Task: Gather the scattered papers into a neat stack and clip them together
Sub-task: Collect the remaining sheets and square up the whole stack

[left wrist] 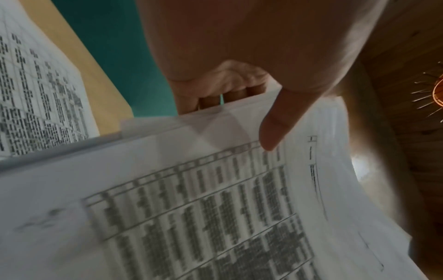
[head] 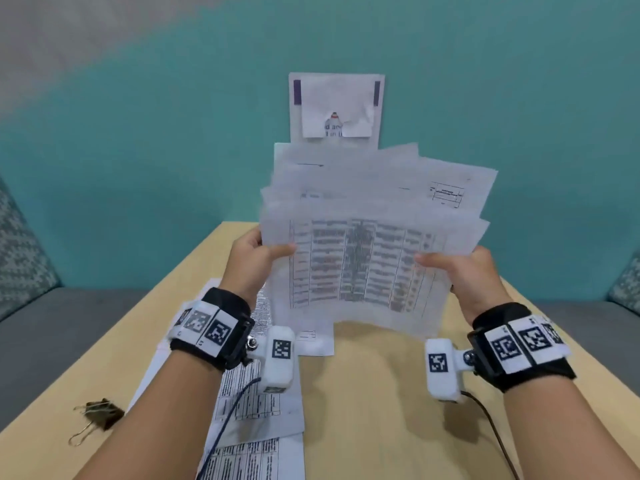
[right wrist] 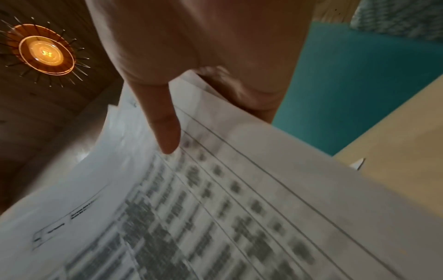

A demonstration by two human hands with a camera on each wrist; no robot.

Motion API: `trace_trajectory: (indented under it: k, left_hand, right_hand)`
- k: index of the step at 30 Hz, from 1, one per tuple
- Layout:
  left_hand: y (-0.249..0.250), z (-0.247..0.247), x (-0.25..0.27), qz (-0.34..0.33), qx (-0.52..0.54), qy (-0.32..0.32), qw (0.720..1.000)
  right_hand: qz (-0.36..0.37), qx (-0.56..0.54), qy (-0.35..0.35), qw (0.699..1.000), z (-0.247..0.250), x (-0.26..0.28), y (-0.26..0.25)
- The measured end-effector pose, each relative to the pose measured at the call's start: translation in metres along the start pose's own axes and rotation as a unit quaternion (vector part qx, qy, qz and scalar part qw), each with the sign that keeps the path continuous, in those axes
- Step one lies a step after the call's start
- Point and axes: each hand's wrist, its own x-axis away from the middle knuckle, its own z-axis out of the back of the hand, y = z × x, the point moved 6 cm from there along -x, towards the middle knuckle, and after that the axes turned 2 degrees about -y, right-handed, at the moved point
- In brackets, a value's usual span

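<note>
Hands are holding a fanned bundle of printed papers (head: 363,258) upright above the wooden table (head: 374,393): the left hand (head: 254,263) is pinching the bundle's left edge with its thumb across the front sheet and fingers (left wrist: 230,94) behind, while the right hand (head: 464,275) is pinching the right edge the same way. Sheets in the bundle are sitting uneven, their top corners splayed. More loose papers (head: 256,410) are lying flat on the table under the left wrist, and a binder clip (head: 98,415) is resting near the table's left edge, well apart from the bundle.
</note>
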Motion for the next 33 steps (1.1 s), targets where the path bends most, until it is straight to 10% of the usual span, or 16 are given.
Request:
trace_trajectory:
  k: [33]
  left_hand:
    - [-0.01,-0.003,0.001,0.043,-0.029,0.015,0.999]
  right_hand:
    - [-0.026,0.015,0.007,1.0,-0.001,-0.006,0.019]
